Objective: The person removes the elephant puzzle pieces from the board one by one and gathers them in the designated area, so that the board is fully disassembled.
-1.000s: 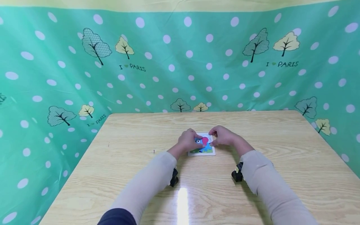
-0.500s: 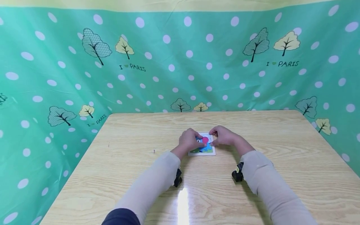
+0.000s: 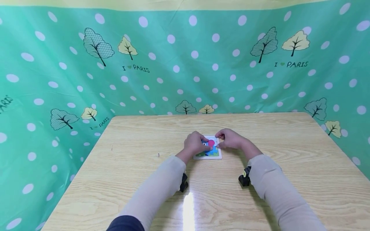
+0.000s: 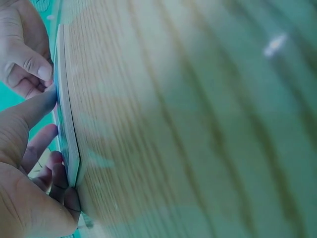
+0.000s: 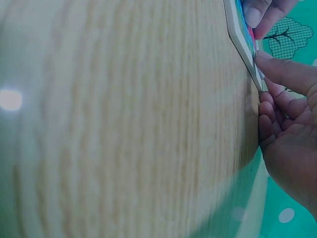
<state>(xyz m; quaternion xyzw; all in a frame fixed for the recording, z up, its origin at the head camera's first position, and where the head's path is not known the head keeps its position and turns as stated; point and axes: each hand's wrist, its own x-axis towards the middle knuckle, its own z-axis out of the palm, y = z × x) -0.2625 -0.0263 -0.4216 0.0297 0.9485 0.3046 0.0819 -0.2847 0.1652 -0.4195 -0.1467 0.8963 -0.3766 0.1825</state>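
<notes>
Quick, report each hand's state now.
Left hand: holding the flat, square, white-edged board with a blue, green and pinkish-red picture.
Right hand: holding that board's right edge.

White glare streaks the table (image 3: 138, 138) — wrist views hazy.

A board (image 3: 213, 153) lies on the worktop (image 3: 130, 138), midway between its side edges; left hand (image 3: 194, 143) at the board's left, right hand (image 3: 230, 139) at its right, curtain (image 3: 159, 73) behind the far edge.
</notes>
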